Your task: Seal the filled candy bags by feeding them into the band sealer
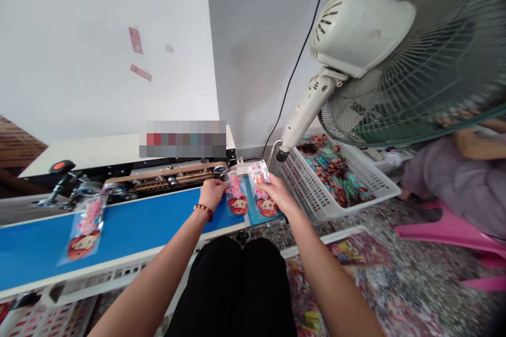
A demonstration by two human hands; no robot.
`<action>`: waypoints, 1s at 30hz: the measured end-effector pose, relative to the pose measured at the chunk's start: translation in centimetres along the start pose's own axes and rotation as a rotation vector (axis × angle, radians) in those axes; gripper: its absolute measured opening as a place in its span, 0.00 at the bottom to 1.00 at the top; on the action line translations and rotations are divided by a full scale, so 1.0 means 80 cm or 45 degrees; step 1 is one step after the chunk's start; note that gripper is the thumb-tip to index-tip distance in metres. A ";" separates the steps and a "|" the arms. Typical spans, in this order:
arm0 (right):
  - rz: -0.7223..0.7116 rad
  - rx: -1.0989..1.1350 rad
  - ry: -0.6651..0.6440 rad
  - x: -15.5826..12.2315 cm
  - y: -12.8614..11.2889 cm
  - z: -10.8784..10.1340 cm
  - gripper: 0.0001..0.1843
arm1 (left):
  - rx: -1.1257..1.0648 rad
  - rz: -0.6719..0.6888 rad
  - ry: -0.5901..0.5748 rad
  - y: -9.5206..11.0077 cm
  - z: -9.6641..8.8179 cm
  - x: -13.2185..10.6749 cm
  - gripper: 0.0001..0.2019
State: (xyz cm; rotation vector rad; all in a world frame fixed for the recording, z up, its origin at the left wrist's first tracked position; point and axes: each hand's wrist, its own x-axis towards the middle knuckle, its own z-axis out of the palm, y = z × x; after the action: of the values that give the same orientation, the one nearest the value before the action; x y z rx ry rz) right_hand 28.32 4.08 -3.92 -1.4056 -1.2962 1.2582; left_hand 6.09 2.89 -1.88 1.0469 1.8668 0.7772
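My left hand (212,192), a beaded bracelet at its wrist, pinches the left edge of a clear plastic packet (237,204) with a pink print and a red-haired cartoon figure. This packet lies at the right end of the blue conveyor belt (150,221), near the machine's sealing strip. My right hand (276,192) grips a second, similar packet (265,207) by its right side, just beside the first. Its fingertips lie over the pink part. Further left on the belt lies a third such packet (85,237), its top edge by the machine's rollers (114,188).
A white basket (308,205) full of printed packets stands to the right. A large fan (356,37) leans in above it. Loose packets (356,250) lie in a low tray by my right arm. At far right, another person sits near a pink stool (446,231).
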 end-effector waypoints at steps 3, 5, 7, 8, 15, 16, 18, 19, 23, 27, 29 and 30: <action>0.027 -0.001 0.009 0.000 0.001 0.001 0.17 | 0.093 -0.020 0.042 -0.015 -0.034 0.002 0.12; 0.038 0.011 0.016 0.001 0.002 0.003 0.17 | 0.215 0.012 0.087 -0.027 -0.059 -0.004 0.11; 0.048 0.030 0.030 0.001 0.002 0.005 0.17 | 0.357 0.126 0.285 -0.037 -0.079 -0.016 0.08; 0.054 0.039 0.035 0.002 0.002 0.006 0.17 | 0.406 0.197 0.431 -0.040 -0.084 -0.024 0.09; 0.099 -0.074 0.095 0.009 -0.004 0.012 0.20 | 0.216 0.372 -0.032 0.000 -0.006 -0.055 0.12; 0.098 -0.112 0.105 0.010 -0.005 0.012 0.21 | 0.181 0.335 -0.118 0.009 0.012 -0.051 0.12; 0.094 -0.184 0.113 0.010 -0.007 0.012 0.22 | 0.106 0.273 -0.158 0.024 0.041 -0.041 0.12; 0.092 -0.209 0.106 0.009 -0.008 0.012 0.23 | 0.059 0.248 -0.142 0.028 0.051 -0.035 0.11; 0.060 -0.144 0.059 0.007 -0.006 0.009 0.24 | -0.063 0.100 -0.090 0.024 0.055 -0.016 0.10; 0.047 -0.058 0.032 0.005 -0.003 0.007 0.19 | -0.010 0.035 -0.029 0.007 0.018 -0.002 0.10; 0.088 -0.026 0.029 0.004 -0.003 0.008 0.14 | 0.063 0.049 0.018 -0.003 -0.009 0.003 0.10; 0.108 -0.002 0.018 0.003 -0.005 0.008 0.11 | 0.121 0.067 0.043 -0.008 -0.024 0.003 0.10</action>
State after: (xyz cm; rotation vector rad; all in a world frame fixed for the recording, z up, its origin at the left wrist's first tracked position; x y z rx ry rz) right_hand 27.62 4.30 -3.69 -1.4817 -1.2398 1.3012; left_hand 4.11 2.64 -1.62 1.1526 1.9273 0.7464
